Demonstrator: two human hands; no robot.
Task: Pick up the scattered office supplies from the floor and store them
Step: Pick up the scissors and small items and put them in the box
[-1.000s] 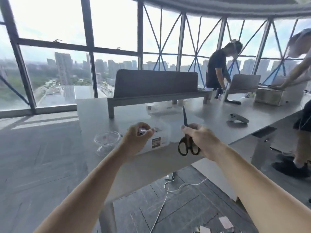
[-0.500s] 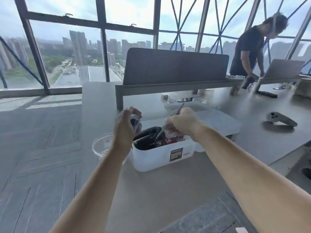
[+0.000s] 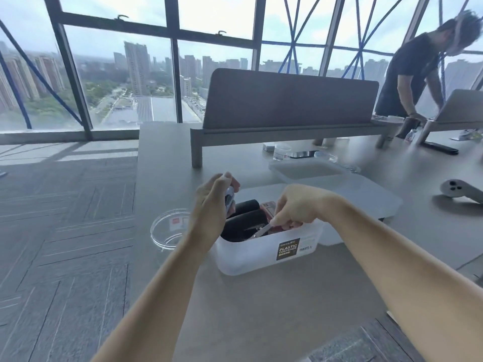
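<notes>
R grip [image 3: 295, 205] clenched on metal scissors [image 3: 262, 231], long axis slanting down-left into translucent white plastic container [image 3: 243, 262] on grey bench [image 3: 261, 309]. L grip [image 3: 213, 205] pinches small silvery obj [image 3: 230, 199] right over container's left end, opening straight below.

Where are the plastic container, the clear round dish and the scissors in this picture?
plastic container [image 3: 248, 259]: head view, on its white front wall.
clear round dish [image 3: 164, 237]: head view, on its bare base.
scissors [image 3: 262, 232]: head view, on the silver blades inside the container.
</notes>
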